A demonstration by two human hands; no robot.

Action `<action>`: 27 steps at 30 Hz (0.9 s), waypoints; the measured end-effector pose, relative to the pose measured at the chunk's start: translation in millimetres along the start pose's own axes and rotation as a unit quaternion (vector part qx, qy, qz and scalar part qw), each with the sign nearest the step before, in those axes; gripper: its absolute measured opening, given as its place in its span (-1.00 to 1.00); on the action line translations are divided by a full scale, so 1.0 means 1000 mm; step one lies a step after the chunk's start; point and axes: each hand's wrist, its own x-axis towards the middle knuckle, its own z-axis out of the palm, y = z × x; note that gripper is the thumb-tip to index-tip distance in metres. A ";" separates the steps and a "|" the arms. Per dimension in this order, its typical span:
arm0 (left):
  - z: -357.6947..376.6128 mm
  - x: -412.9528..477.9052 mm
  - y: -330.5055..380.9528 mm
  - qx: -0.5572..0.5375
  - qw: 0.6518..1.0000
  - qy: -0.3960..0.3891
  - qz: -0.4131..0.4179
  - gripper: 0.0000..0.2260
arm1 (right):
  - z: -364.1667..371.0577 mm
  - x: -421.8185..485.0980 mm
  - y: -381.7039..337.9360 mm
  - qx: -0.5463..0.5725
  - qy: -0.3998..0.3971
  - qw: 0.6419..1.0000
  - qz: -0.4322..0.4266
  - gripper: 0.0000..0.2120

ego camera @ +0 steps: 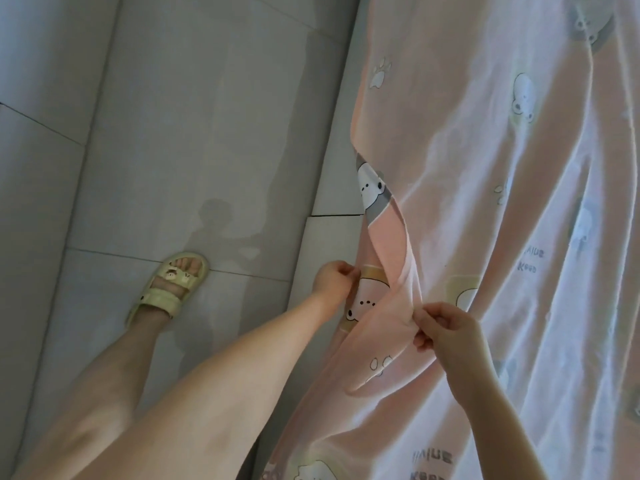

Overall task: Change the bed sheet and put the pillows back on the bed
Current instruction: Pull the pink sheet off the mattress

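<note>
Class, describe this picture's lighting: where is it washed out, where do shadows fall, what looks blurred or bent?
In the head view, bright light washes out the sheet; a dark person-shaped shadow or reflection lies on the floor beyond the sandal; tile lines lean, bowing slightly; the near leg looks soft.

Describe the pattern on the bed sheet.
Pink bed sheet with cartoon bears and paw prints; clearest in the head view.

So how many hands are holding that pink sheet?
2. The left hand pinches the bear-print bed sheet at its edge near the tiled floor; the right hand pinches a fold beside it.
</note>
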 end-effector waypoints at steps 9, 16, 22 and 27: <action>-0.057 -0.039 0.023 0.106 0.980 0.084 0.149 -0.77 | 0.007 -0.033 -0.022 0.044 -0.020 0.998 -0.041 -0.89; -0.060 -0.100 0.059 0.048 0.989 0.065 0.125 -0.77 | 0.030 -0.050 -0.058 0.046 -0.075 0.994 -0.070 -0.87; -0.085 -0.062 0.059 -0.124 0.992 0.005 -0.023 -0.89 | 0.020 -0.030 -0.032 0.034 0.045 0.998 -0.006 -0.85; -0.067 -0.021 0.046 -0.072 0.993 0.011 -0.091 -0.56 | 0.015 -0.016 -0.012 0.057 0.040 0.997 0.021 -0.85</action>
